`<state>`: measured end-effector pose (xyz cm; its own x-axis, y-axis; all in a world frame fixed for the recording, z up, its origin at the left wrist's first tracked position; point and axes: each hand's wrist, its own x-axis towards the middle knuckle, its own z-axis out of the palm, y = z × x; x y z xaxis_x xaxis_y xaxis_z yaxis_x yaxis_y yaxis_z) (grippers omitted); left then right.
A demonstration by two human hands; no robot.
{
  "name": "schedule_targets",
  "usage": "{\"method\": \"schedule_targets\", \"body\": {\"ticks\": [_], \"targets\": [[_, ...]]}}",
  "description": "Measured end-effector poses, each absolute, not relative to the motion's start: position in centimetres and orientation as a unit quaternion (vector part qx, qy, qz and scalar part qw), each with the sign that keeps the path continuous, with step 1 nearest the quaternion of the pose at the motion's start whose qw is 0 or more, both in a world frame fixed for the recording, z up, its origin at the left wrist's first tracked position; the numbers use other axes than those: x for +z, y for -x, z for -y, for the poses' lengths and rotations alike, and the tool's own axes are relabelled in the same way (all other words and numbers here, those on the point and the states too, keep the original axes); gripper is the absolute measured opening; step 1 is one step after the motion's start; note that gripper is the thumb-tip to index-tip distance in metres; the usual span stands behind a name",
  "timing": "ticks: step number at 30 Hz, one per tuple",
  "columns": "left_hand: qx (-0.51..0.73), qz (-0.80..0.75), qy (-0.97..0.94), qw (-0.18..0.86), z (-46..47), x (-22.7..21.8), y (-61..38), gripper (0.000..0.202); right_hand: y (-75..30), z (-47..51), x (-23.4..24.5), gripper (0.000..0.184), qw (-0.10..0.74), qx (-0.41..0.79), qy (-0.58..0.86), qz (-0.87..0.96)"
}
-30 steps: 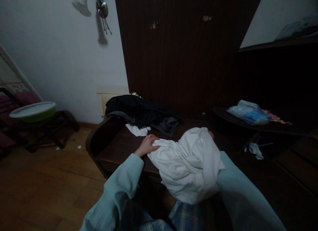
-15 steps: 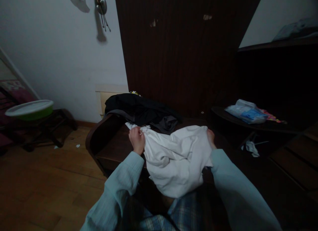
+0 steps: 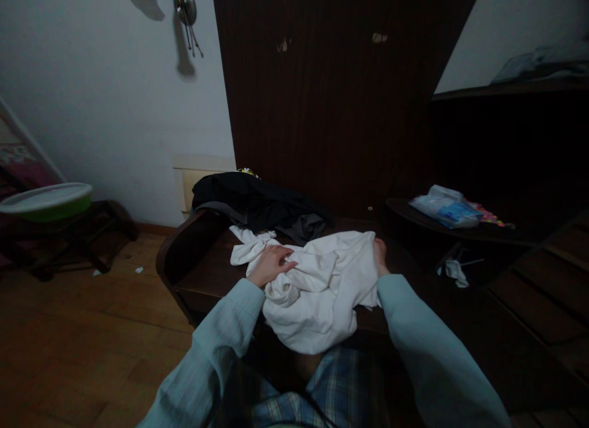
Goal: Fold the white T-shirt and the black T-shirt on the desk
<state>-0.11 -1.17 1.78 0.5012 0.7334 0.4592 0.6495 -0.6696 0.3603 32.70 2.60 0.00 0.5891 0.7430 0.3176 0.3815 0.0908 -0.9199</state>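
A crumpled white garment [image 3: 322, 293] lies over the seat of a dark wooden bench [image 3: 202, 280], its near part hanging over the front edge. My left hand [image 3: 272, 263] rests on the garment's left part with its fingers stretched out and apart. At the garment's right edge, my right hand [image 3: 380, 256] is closed on the cloth; most of its fingers are hidden behind the fabric. Behind the garment, dark clothes [image 3: 257, 201] lie heaped along the back of the bench, close to its left armrest.
On the right, a dark shelf [image 3: 497, 236] carries a clear and blue plastic package [image 3: 445, 208]. To the left, a green basin with a pale lid [image 3: 50, 202] stands on a dark stool [image 3: 78, 231]. A dark wooden panel [image 3: 331, 108] rises behind the bench.
My left hand has let go of the garment's left edge and lies opened on the cloth. The garment has come down onto the seat. My right hand keeps its hold.
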Motion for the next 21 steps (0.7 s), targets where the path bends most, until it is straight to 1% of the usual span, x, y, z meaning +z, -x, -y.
{"method": "schedule_targets", "body": {"ticks": [3,5,9,11,14,16,17,19,21], "targets": [[0.287,-0.42,-0.858,0.072,0.9,1.5,0.0,0.018,-31.5,-1.7,0.0,0.029,0.581,0.194,0.675,0.411],[0.318,-0.457,-0.829,0.049,0.9,1.4,0.0,0.02,-30.4,-0.9,0.0,0.031,0.568,0.235,0.663,0.427],[0.485,-0.564,-0.668,-0.002,0.6,1.2,0.8,0.027,-28.8,0.2,0.2,0.032,0.558,0.304,0.588,0.501],[0.562,-0.597,-0.572,-0.018,0.4,1.2,1.3,0.027,-28.6,0.2,0.3,0.032,0.568,0.315,0.569,0.504],[0.594,-0.607,-0.525,-0.051,0.6,1.5,1.6,0.02,-29.2,-0.3,0.3,0.03,0.623,0.265,0.592,0.438],[0.577,-0.587,-0.563,-0.073,0.9,1.8,1.4,0.009,-30.1,-0.6,0.3,0.026,0.658,0.211,0.62,0.372],[0.565,-0.575,-0.587,-0.08,1.1,1.9,1.2,0.007,-30.5,-0.6,0.3,0.024,0.668,0.188,0.634,0.342],[0.534,-0.556,-0.633,-0.075,1.4,2.0,0.9,0.011,-31.2,-0.5,0.4,0.023,0.673,0.152,0.658,0.301],[0.494,-0.542,-0.678,-0.042,1.5,2.0,0.8,0.014,-31.3,-0.1,0.7,0.026,0.67,0.118,0.667,0.305]]}}
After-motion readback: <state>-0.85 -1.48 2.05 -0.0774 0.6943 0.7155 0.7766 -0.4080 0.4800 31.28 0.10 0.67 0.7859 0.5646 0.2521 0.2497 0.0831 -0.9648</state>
